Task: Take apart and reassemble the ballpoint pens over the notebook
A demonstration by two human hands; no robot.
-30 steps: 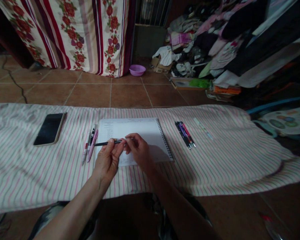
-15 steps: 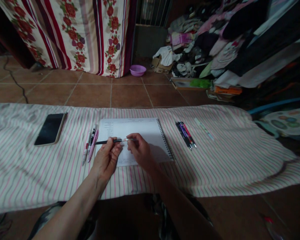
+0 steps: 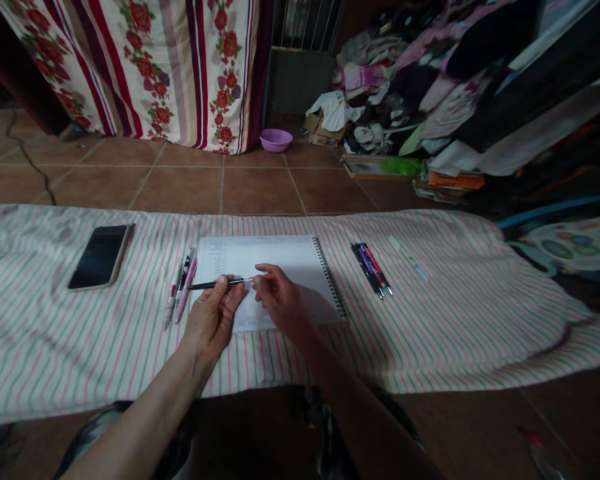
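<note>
A black pen is held nearly level above the notebook by my left hand, pinched between thumb and fingers. My right hand meets the pen's other, lighter end with its thumb and fingers closed there, the index finger raised. Those fingertips partly cover that end. Under both hands lies a spiral notebook, its page printed with a grid and small text, the coil on the right. Left of it rest several pens, among them a pink pen and a red-and-white pen.
A phone lies at the left on the striped cloth. Right of the notebook are a cluster of dark, purple and red pens and a pale green pen. Beyond, on the tiled floor, stands a purple bowl near piled clothes.
The index finger of my right hand has lifted and straightened away from the pen's end. The pen and my left hand have barely shifted.
</note>
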